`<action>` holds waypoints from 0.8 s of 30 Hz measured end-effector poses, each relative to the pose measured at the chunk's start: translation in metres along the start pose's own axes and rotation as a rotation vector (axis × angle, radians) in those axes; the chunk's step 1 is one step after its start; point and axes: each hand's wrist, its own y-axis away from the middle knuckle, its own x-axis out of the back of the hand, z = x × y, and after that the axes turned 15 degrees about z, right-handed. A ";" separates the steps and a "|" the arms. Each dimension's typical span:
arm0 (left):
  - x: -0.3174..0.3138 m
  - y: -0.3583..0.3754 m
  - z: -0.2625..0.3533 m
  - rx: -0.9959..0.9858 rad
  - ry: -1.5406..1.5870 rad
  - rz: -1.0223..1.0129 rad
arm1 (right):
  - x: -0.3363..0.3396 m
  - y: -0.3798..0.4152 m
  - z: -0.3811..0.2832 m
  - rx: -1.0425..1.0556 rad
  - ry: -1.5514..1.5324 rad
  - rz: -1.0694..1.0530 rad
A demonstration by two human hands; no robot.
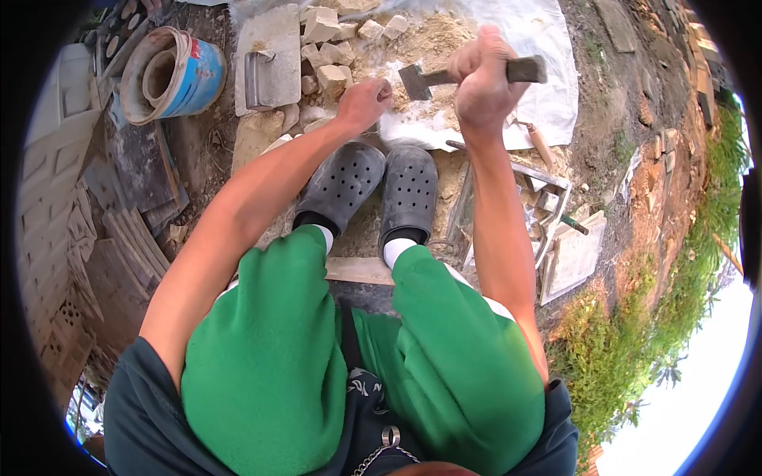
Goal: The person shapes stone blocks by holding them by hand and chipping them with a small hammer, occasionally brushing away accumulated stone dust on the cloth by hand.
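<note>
My right hand [482,91] is raised and wrapped round the handle of a hammer [415,82]. Its dark, flat head points left, and the handle's end sticks out past my fist on the right. Lower and to the left, my left hand [365,105] is closed near the hammer head but apart from it; whatever lies in its curled fingers is hidden. Both hands are over a white sheet [548,103] strewn with pale crumbled rubble [432,46]. Broken stone blocks [321,25] are piled just beyond my left hand.
A blue and white bucket [194,78] stands at the left, near a pale slab [274,32] with a metal piece on it. Right of my feet lie a wooden-handled tool [541,144], a metal frame [548,178] and a flat tile [573,258]. My grey clogs [409,190] are close below the sheet.
</note>
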 end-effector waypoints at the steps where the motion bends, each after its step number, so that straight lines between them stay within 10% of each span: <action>1: 0.000 0.000 0.000 -0.017 -0.012 0.006 | -0.002 0.000 -0.013 -0.001 -0.038 0.015; 24: 0.015 0.007 0.013 -0.109 -0.079 -0.021 | 0.007 0.003 0.002 -0.069 -0.048 0.062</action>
